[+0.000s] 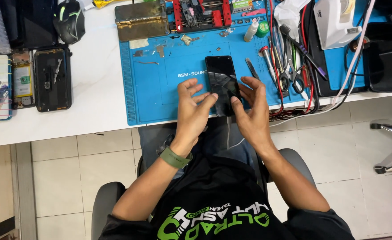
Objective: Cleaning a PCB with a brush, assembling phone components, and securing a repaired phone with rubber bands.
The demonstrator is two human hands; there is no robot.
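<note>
Two bare hands meet over a black smartphone (pixel 223 84) that lies screen up on the blue work mat (pixel 151 95), its near end at the mat's front edge. The left hand (pixel 194 109) is about half open: fingers spread and slightly curled, thumb stretched toward the phone's lower left edge and touching it. It grips nothing; contact is at the thumb tip only, as far as can be seen. A green wristband (pixel 175 158) sits on that wrist. The right hand (pixel 251 113) is likewise loosely open, fingers fanned upward just beside the phone's right edge, thumb pressed on the lower right part of the glass. Neither hand closes around the phone; both bear on its near end from opposite sides.

Surroundings: a pair of tweezers (pixel 252 68) lies on the mat just right of the phone. Further right, a row of tools including scissors (pixel 297 75) and a screwdriver (pixel 268 62) rests near a tangle of red and white cables. A red and black clamping fixture (pixel 200 14) stands at the mat's far edge, with a small white bottle (pixel 250 32) near it. On the white table (pixel 94 84), well apart to the left, lie three opened phones (pixel 25 82) side by side and a black computer mouse (pixel 69 20).
</note>
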